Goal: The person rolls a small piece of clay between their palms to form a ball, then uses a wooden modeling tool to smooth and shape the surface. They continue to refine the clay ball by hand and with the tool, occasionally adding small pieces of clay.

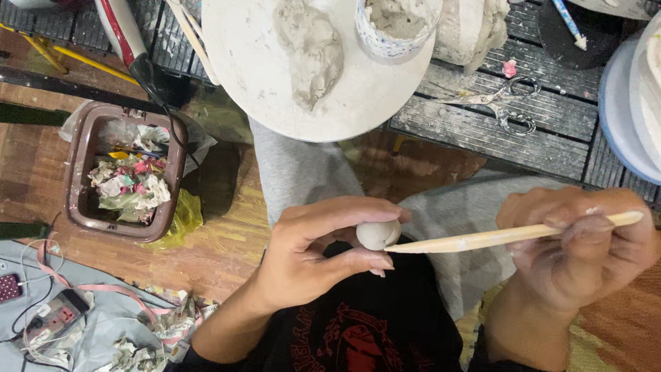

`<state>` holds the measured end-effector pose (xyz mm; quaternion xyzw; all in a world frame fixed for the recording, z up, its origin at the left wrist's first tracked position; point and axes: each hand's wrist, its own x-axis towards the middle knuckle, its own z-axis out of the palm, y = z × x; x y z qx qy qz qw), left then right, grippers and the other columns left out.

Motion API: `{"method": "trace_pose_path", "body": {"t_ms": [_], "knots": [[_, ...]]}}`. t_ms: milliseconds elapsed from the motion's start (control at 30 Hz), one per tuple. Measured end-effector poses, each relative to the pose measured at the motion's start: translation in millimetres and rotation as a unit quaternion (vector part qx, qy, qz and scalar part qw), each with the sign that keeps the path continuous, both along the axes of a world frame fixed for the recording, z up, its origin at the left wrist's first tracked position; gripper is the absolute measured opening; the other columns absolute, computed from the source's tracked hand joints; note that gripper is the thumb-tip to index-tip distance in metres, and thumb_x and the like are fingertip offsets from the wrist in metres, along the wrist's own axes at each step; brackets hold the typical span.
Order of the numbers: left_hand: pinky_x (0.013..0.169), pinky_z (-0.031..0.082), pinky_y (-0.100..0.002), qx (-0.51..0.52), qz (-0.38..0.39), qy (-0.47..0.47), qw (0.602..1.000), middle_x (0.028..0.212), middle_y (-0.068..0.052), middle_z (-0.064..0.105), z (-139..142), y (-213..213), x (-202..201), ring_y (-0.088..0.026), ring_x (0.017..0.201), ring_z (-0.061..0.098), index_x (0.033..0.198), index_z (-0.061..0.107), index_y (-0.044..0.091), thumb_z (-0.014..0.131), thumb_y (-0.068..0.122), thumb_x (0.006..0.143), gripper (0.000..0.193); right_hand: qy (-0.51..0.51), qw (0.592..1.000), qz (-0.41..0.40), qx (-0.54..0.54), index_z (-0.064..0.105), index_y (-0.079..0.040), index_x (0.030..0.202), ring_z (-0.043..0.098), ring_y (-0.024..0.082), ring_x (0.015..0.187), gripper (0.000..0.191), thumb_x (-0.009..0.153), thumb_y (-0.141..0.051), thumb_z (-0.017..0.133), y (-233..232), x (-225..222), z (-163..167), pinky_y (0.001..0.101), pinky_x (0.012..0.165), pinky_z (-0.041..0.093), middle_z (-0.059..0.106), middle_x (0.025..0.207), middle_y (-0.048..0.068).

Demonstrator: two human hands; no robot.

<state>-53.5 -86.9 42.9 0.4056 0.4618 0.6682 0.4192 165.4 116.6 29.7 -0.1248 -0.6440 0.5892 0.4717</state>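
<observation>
Left hand: grip closed on a small, smooth white clay ball, pinched between thumb and fingertips above the lap. Right hand: grip clamped on a long, pale wooden modelling stick, its pointed tip touching the ball.

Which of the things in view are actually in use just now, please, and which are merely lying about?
In use:
- left hand pinching a small white clay ball
- right hand holding a wooden modelling stick, tip at the ball

Lying about:
- scissors
- brown waste bin of scraps
- round board with a clay lump
- clay-filled cup
</observation>
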Motion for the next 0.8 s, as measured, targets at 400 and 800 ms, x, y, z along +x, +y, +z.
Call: {"method": "trace_pose_path", "body": {"t_ms": [400, 800], "knots": [[0.1, 0.062, -0.032, 0.015, -0.014, 0.109, 0.994, 0.12, -0.014, 0.076, 9.1, -2.1, -4.3, -0.024, 0.111, 0.078, 0.132, 0.069, -0.001, 0.084, 0.012, 0.091, 0.045, -0.011, 0.997, -0.05, -0.049, 0.059, 0.001, 0.105, 0.056, 0.017, 0.049, 0.022, 0.117, -0.018, 0.058, -6.9, 1.3, 6.1, 0.0319, 0.044, 0.046, 0.066, 0.078, 0.017], [0.102, 0.061, -0.034, 0.04, -0.033, 0.136, 0.989, 0.13, -0.016, 0.072, 9.3, -3.1, -7.0, -0.026, 0.119, 0.075, 0.134, 0.068, 0.002, 0.082, 0.011, 0.093, 0.045, -0.042, 0.995, 0.011, -0.094, 0.061, 0.005, 0.094, 0.054, 0.013, 0.041, 0.024, 0.111, -0.012, 0.058, -3.9, -20.5, 24.4, 0.0316, 0.042, 0.047, 0.064, 0.065, 0.017]]}}
